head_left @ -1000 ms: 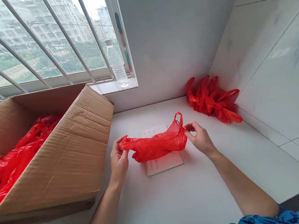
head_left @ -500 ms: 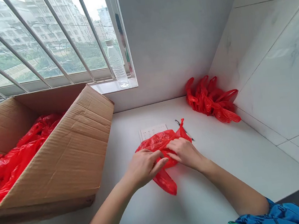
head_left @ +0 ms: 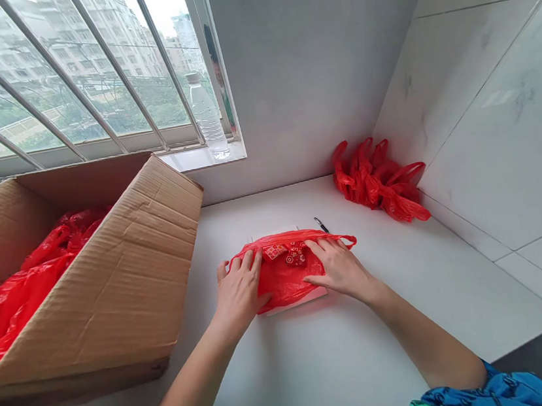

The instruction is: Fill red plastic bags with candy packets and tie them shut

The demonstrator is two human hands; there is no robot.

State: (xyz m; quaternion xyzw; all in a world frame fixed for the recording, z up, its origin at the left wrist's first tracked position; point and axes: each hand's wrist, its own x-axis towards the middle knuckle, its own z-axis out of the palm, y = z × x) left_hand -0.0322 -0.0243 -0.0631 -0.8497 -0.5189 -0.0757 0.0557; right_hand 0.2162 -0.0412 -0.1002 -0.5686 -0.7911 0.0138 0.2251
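A red plastic bag lies on the white counter with its mouth spread toward me. Inside it are two small red items with white patterns, a flat one and another beside it; I cannot tell their kind. My left hand is at the bag's left side, fingers stretched out and thumb apart at the near edge. On the right side, my right hand rests with its fingers spread at the opening. Under the bag, a white sheet or notebook shows only at its edges.
A large cardboard box with red plastic bags stands at the left. More bunched red bags lie against the tiled wall. A pen sits behind the bag. On the windowsill stands a clear bottle.
The bag was crumpled under both hands. Its mouth has been pulled wide, showing the patterned items inside. My hands have moved apart, the left one to the left.
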